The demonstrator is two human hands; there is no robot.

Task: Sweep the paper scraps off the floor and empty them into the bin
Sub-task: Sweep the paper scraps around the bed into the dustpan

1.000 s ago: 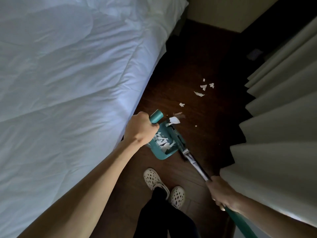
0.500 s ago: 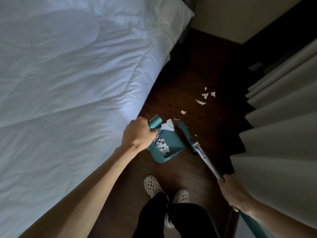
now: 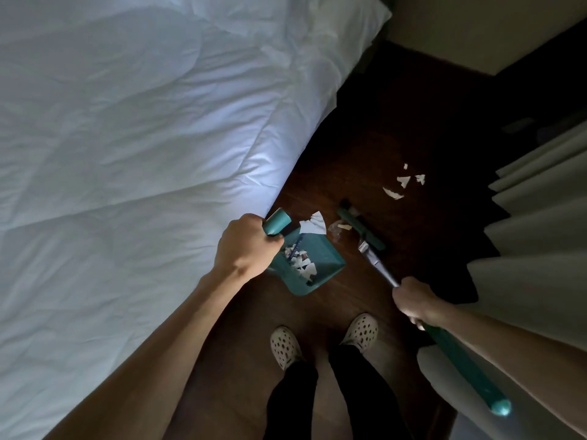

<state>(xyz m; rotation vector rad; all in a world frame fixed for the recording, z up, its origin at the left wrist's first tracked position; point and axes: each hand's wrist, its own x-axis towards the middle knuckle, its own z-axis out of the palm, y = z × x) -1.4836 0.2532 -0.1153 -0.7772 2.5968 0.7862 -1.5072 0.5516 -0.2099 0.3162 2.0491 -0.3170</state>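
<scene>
My left hand [image 3: 242, 247] grips the handle of a teal dustpan [image 3: 324, 262] resting on the dark wood floor beside the bed. Torn white paper scraps [image 3: 301, 265] lie inside the pan, and a bigger scrap [image 3: 314, 224] sits at its far lip. My right hand [image 3: 413, 301] holds the teal-and-silver broom handle [image 3: 378, 265]. The broom head [image 3: 359, 228] rests on the floor to the right of the pan, with a small scrap [image 3: 343, 227] between them. Several loose scraps [image 3: 401, 185] lie farther away on the floor.
A bed with a white duvet [image 3: 143, 138] fills the left side and its edge touches the dustpan handle. Pale curtain folds [image 3: 540, 242] hang on the right. My feet in perforated white clogs [image 3: 286, 347] stand just behind the pan. The floor strip between them is narrow.
The broom head has pulled away from the dustpan to the right and farther out. My right hand moved right with it. My feet have shifted apart. The dustpan has stayed in place.
</scene>
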